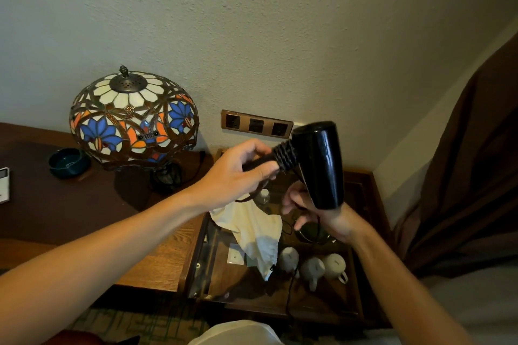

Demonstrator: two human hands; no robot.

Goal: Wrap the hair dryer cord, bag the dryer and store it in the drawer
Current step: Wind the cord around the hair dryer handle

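A plain grey wall fills the upper half of the view, open above the furniture, with a brown curtain closing off the right edge. Below it, the dark tabletop runs along the left, and a stained-glass lamp stands near its right end, close to the wall. To the right sits a lower wooden drawer with a glass panel, open from above; in it lie a crumpled white cloth bag and three white cups toward the front right. Both bare forearms reach over it. The black hair dryer is held in the air above the drawer, its barrel upright just below a three-part wall socket panel, clear of the lamp. The left hand is closed around the dryer's handle, where coils of black cord are wound tight beside the barrel. The right hand is curled under the barrel's lower end, pinching the loose cord, which hangs down past the cups to the drawer's front edge. A dark green ashtray and a white remote lie at the tabletop's left edge
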